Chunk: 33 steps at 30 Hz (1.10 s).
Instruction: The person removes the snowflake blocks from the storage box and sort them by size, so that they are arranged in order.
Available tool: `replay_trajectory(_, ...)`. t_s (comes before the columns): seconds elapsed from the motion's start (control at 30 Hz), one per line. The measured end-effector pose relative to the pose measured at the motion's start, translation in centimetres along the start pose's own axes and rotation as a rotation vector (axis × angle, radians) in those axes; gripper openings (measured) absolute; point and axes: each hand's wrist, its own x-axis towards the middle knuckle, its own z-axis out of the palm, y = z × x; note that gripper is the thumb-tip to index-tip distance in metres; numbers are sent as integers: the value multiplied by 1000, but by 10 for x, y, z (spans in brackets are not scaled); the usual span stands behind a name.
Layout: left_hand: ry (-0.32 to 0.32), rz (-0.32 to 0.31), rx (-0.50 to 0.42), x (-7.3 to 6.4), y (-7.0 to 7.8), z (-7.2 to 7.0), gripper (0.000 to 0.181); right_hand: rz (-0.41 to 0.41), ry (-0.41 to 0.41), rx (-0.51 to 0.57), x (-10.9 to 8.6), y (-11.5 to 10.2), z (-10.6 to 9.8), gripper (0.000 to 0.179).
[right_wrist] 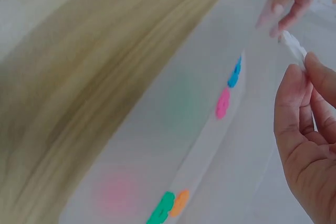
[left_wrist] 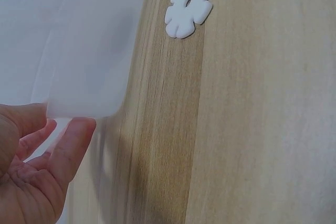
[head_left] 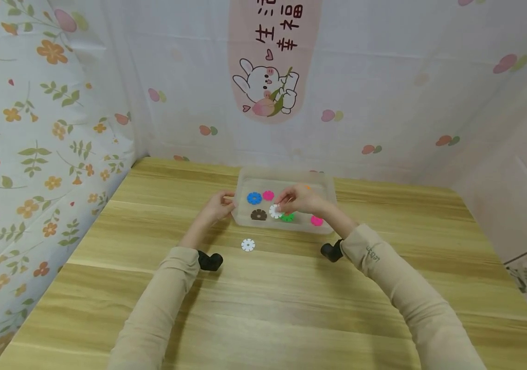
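Observation:
My right hand [head_left: 301, 199] pinches a white notched disc [head_left: 275, 211] between thumb and fingertips, above a translucent plastic box [head_left: 286, 227]. In the right wrist view, that disc [right_wrist: 294, 48] appears edge-on. At the box's left end, my left hand [head_left: 219, 206] holds the wall; the left wrist view has thumb and fingers [left_wrist: 79, 135] at its edge. Inside the box are a blue disc [head_left: 254, 198], a brown one [head_left: 258, 215], a green one [head_left: 288, 218] and pink ones [head_left: 268, 195]. An orange piece [head_left: 308, 187] is partly hidden behind my right hand.
Another white notched disc [head_left: 248, 245] lies on the wooden table [head_left: 263, 308] in front of the box. Black wrist mounts [head_left: 210, 261] sit at both cuffs. A patterned cloth [head_left: 189, 92] hangs behind the table, and a floral one [head_left: 36, 169] on the left.

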Motion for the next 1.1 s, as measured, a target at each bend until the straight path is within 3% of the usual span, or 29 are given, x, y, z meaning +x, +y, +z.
replay_trajectory(0.17, 2, -9, 12, 1, 0, 0, 43, -50, -44, 4, -3, -1, 9, 21)
replay_trajectory(0.47, 4, -4, -2, 0, 3, -1, 43, -97, -45, 7, -4, -1, 23, 18)
replay_trajectory(0.8, -5, -20, 8, -2, 4, 0, 43, -110, -93, -19, -8, 2, 36, 16)
replay_trajectory(1.1, 7, -8, 2, 0, 1, 0, 42, -56, -60, -34, -9, 5, 45, 12)
